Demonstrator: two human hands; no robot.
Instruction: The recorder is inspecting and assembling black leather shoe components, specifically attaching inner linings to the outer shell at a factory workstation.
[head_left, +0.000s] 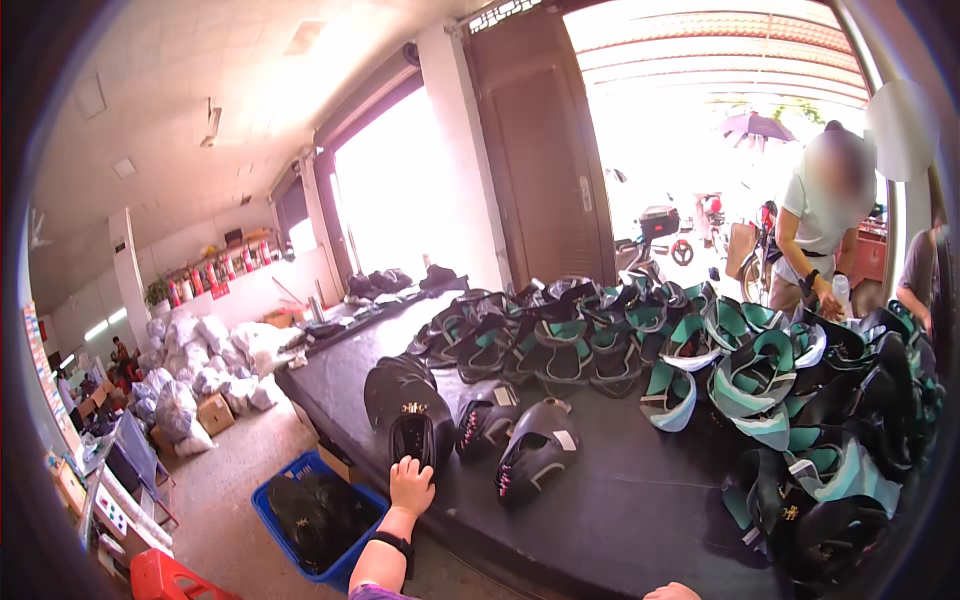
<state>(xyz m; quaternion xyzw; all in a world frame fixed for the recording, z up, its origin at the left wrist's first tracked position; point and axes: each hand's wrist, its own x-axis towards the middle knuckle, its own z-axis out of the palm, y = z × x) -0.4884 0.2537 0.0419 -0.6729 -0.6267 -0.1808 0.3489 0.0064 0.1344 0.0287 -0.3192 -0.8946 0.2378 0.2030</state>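
At the near left edge of the dark table, my left hand [410, 487] has its fingers bent over the near end of a black shoe upper [412, 436]. This upper lies against a stack of black uppers [393, 385], with a small gold emblem showing between them. Just right of the hand are two more black uppers, a smaller one [487, 420] and a larger one [537, 452], with pink marks along their sides and white labels. Only a sliver of my right hand [672, 592] shows at the lower edge; its fingers are hidden.
Many black uppers with teal linings [560, 345] cover the table's [630, 500] far and right sides. On the floor at left stand a blue basket [270, 500] of black pieces and a red stool [165, 577]. Another person [825, 210] bends over the far right. White bags [185, 350] are heaped at left.
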